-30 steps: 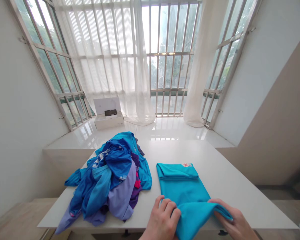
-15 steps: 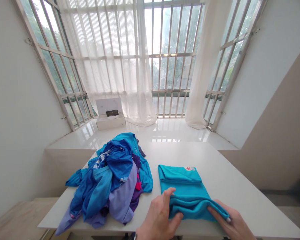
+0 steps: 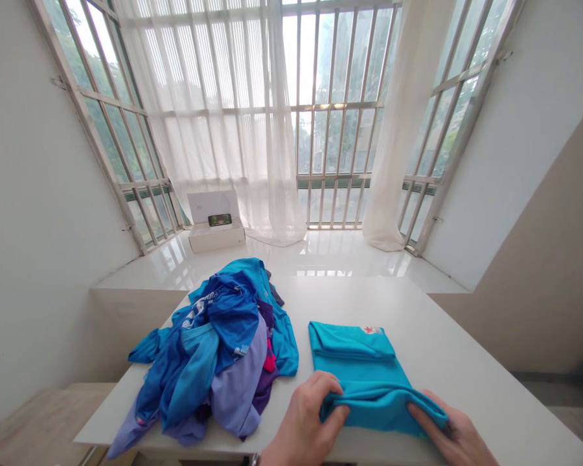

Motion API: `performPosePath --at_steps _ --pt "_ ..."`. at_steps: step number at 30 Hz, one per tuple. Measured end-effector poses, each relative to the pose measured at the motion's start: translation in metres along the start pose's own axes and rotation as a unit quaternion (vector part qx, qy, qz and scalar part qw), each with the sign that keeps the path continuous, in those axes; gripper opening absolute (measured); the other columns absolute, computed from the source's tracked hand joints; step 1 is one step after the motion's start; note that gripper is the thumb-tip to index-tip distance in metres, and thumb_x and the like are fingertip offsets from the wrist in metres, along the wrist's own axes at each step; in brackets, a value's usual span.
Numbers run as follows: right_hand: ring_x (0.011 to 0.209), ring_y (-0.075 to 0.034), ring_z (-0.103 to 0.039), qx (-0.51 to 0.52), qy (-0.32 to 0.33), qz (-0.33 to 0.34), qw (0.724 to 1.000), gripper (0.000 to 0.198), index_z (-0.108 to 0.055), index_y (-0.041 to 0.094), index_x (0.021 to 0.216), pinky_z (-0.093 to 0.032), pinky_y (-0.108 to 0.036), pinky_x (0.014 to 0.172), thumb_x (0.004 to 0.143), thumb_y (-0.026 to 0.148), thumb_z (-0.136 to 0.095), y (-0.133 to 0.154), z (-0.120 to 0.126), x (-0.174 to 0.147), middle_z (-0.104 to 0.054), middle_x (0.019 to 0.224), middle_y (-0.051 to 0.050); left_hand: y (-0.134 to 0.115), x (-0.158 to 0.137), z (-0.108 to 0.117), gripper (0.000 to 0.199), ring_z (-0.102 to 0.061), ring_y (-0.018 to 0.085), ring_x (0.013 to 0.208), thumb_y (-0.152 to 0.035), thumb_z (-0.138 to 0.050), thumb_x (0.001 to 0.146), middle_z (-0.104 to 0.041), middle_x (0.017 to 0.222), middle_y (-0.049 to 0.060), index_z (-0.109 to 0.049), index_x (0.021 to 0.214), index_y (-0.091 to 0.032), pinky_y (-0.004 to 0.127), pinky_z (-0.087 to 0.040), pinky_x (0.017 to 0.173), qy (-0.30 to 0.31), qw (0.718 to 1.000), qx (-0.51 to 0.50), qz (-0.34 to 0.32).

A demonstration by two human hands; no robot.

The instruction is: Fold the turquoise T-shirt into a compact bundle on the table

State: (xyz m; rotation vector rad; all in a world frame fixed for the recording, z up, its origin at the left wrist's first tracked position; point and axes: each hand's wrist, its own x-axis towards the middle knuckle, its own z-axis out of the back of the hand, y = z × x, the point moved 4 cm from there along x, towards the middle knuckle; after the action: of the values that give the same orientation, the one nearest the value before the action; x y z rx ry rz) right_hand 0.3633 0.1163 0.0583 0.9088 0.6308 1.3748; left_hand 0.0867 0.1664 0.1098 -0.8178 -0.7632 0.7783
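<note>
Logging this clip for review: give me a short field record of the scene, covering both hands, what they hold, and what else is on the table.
left hand: fingers pinch the near left edge of the turquoise shirt
right hand: grips the near right corner of the same fold
turquoise shirt: partly folded, flat on the white table, small red mark at its far edge
clothes pile: blue and purple garments heaped to the left, apart from the shirt
background: white box with a phone on the window ledge
</note>
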Motion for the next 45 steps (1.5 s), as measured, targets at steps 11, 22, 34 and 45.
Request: performPosePath --at_steps 11,22,34,45 --pt "0.059 -0.02 -0.065 -0.054 -0.134 -0.061 0.988 0.043 -0.072 0.03 0.085 -0.054 -0.025 0.056 0.079 0.069 -0.056 0.02 -0.003 0.006 -0.072 0.067 0.002 0.027 0.018 0.0 0.014 -0.056 0.015 0.059 -0.028 -0.052 0.093 -0.057 0.067 -0.003 -0.059 0.103 -0.024 0.023 -0.029 0.053 -0.024 0.985 0.13 0.107" --pt "0.065 -0.024 -0.07 -0.084 -0.123 -0.078 0.986 0.044 -0.067 0.031 0.084 -0.053 -0.03 0.058 0.083 0.071 -0.047 0.014 -0.007 0.011 -0.073 0.07 0.001 0.033 0.016 -0.002 0.024 -0.055 0.016 0.059 -0.027 -0.051 0.092 -0.051 0.063 -0.004 -0.056 0.115 -0.024 0.024 -0.027 0.053 -0.019 0.983 0.143 0.113" --pt "0.061 -0.023 -0.065 -0.222 -0.119 -0.132 0.959 0.045 -0.057 0.03 0.075 -0.045 -0.029 0.054 0.086 0.07 -0.038 0.016 -0.004 0.012 -0.067 0.064 0.0 0.033 0.021 -0.001 0.021 -0.058 0.018 0.065 -0.024 -0.05 0.091 -0.058 0.069 -0.001 -0.059 0.109 -0.021 0.025 -0.03 0.057 -0.006 0.978 0.173 0.112" --pt "0.066 -0.022 -0.06 -0.269 -0.05 -0.169 0.947 0.045 -0.044 0.027 0.064 -0.039 -0.029 0.06 0.091 0.058 -0.027 0.013 0.0 0.019 -0.064 0.065 -0.002 0.041 0.023 0.0 0.018 -0.056 0.018 0.062 -0.024 -0.048 0.092 -0.056 0.064 -0.001 -0.061 0.104 -0.02 0.025 -0.029 0.056 0.013 0.979 0.159 0.129"
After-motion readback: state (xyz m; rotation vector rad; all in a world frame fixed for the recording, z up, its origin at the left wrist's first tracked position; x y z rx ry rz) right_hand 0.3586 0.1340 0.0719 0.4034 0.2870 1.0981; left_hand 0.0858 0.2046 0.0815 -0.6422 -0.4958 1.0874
